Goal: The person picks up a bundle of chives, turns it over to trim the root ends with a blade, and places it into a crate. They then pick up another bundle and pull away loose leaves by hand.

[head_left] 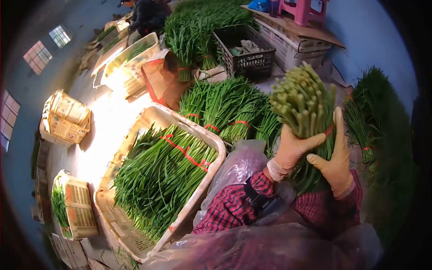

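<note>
A thick bundle of garlic chives (306, 101) is held up in front of me, its pale cut ends pointing up and its leaves hanging down. A red tie (330, 130) shows on its right side. My left hand (292, 150), in a pale glove, is closed around the bundle's left side. From the right, my right hand (336, 157), gloved too, grips it with the thumb across the front and the fingers along the side. To my left, a large plastic crate (220, 150) holds more chives (166, 180) with red ties.
Tied chive bundles (220, 108) lie beyond the crate, with a larger green heap (207, 22) behind. A dark crate (249, 63) and a pink stool (303, 11) stand farther back. More chives (373, 103) lie along the blue wall. Smaller crates (67, 117) stand left. A person (150, 15) is at the top.
</note>
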Demonstrator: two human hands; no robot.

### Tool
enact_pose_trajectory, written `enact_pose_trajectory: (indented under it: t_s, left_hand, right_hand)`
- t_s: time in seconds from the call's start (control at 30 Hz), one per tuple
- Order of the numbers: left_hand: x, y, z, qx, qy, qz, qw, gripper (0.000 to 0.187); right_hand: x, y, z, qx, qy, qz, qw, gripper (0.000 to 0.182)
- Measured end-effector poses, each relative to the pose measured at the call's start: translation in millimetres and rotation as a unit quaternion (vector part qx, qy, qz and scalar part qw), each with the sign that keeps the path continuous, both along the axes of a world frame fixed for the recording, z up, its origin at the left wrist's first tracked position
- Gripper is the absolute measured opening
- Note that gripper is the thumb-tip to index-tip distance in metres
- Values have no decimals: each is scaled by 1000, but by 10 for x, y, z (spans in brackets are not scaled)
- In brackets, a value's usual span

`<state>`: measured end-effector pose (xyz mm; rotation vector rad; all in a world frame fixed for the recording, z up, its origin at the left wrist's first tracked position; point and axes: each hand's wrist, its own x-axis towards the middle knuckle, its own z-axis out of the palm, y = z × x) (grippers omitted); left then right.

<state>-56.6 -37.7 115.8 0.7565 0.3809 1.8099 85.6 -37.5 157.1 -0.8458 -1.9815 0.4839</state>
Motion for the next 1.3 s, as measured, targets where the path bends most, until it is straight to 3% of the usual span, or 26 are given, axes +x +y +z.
enact_pose_trajectory:
  t_s: [0.07,0.17,0.2,0.23,0.27,0.3,0.33,0.37,0.4,0.47,0.5,0.53,0.6,0.63,0.67,0.73,0.8,0.87,0.93,1.0,1.03,1.07,1.13,1.2,1.3]
  left_hand:
    - [-404,-93,210,-45,4,-34,998,57]
    - [-989,-275,519,-18,-51,82,995,44]
    - [-1262,-379,701,-27,47,154,987,34]
    - [-1519,-598,942,17,108,173,979,38]
    - [-1865,-741,1047,9,54,194,979,41]
    - [-2353,-900,1155,176,98,103,974,41]
    - [-2515,-1099,1377,105,163,357,914,43]
    - [-2613,-1355,1682,29,216,584,782,45]
    - [-2880,-1716,2006,105,215,288,927,46]
    - [-3309,-2284,2364,2,271,410,871,47]
    - [-3429,-2486,2513,-55,342,407,845,45]
    - [-3514,-2640,2611,-113,408,402,812,45]
    - [-3644,-2668,2524,-268,642,392,602,55]
    - [-3558,-2493,2296,-214,659,426,582,66]
    - [-3643,-2388,2088,-217,748,421,465,67]
    - [-3901,-2261,1698,-196,732,417,501,70]
    - [-4125,-2038,1281,-291,842,351,289,72]
    - [-4372,-1800,717,-359,827,301,311,73]
    - [-4734,-1564,47,-369,751,269,476,75]
    - [-4808,-1340,-398,-412,717,252,502,76]
    - [-5020,-1271,-825,-381,689,274,552,72]
    - [-5169,-1195,-1135,-384,686,269,556,72]
    - [-5328,-1063,-1498,-403,655,219,601,68]
    - [-5438,-968,-1655,-434,653,169,598,72]
    - [-5431,-907,-1681,-464,721,169,486,66]
  right_hand:
    - [53,-45,0,-38,-113,4,993,116]
    - [20,-85,6,-100,-149,9,984,116]
    - [7,-98,17,-112,-190,16,975,115]
    - [3,-103,-67,-49,-187,13,981,107]
    - [-5,-95,-135,-52,-182,13,982,107]
    - [-23,-75,-195,-122,-118,41,985,103]
    - [-47,-56,-250,-190,-53,70,978,99]
    - [-66,-51,-304,-188,-25,83,978,90]
    - [-65,-37,-364,-191,-19,85,978,90]
    - [-64,14,-523,-270,37,108,956,83]
    - [-88,31,-627,-286,69,117,948,73]
    - [-79,41,-742,-290,70,122,947,73]
    - [-121,67,-956,-399,88,121,905,64]
    - [-162,44,-967,-389,71,120,910,59]
    - [-183,40,-994,-389,68,121,910,59]
    - [-182,13,-1047,-470,79,122,871,57]
    - [-188,26,-1131,-472,52,125,871,54]
    - [-169,53,-1216,-474,24,126,871,52]
    - [-153,89,-1311,-488,12,103,867,49]
    - [-152,133,-1416,-503,15,92,859,49]
    - [-155,143,-1430,-504,2,72,861,48]
    - [-166,157,-1458,-506,-12,54,861,48]
    - [-202,180,-1544,-495,-31,40,867,45]
    - [-233,193,-1629,-495,-62,41,866,44]
    - [-278,261,-1838,-547,-94,70,829,43]
